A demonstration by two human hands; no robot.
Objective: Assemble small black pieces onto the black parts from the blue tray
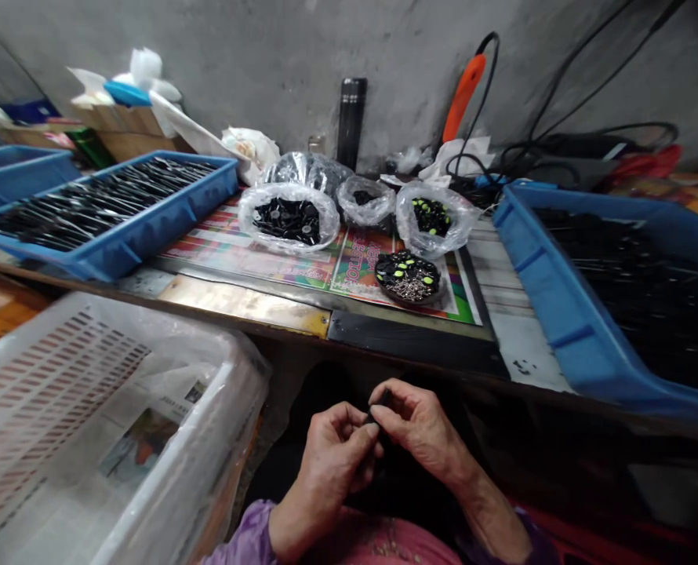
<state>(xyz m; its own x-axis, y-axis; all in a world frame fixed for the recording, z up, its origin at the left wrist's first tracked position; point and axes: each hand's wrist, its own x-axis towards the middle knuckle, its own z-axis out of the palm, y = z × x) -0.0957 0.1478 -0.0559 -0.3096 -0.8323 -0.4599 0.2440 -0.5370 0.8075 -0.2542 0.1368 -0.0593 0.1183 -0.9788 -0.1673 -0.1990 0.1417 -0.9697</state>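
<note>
pinching a light black piece [378,408] at its edges, left hand [334,459] and right hand [419,431] fingers [393,396] closed on it at six o'clock

**A:** Nice setup, what's on that bench [243,310]?

**B:** Left side, a blue tray [149,235] full of long, thin black pieces. Bigger blue tray [561,314] on the right, heaped with the same dark stuff.

**A:** And the middle?

**B:** Clear plastic bags [287,192] of black bits on a colorful printed sheet [361,267], plus a round dark dish [384,292] with black and silver bits.

**A:** Back by the wall [208,47]?

**B:** Black thermos [351,122], orange corded tool [464,98], tangled black cables [561,133].

**A:** Below?

**B:** White plastic crate [225,392] lined with newspaper [149,439].
</note>
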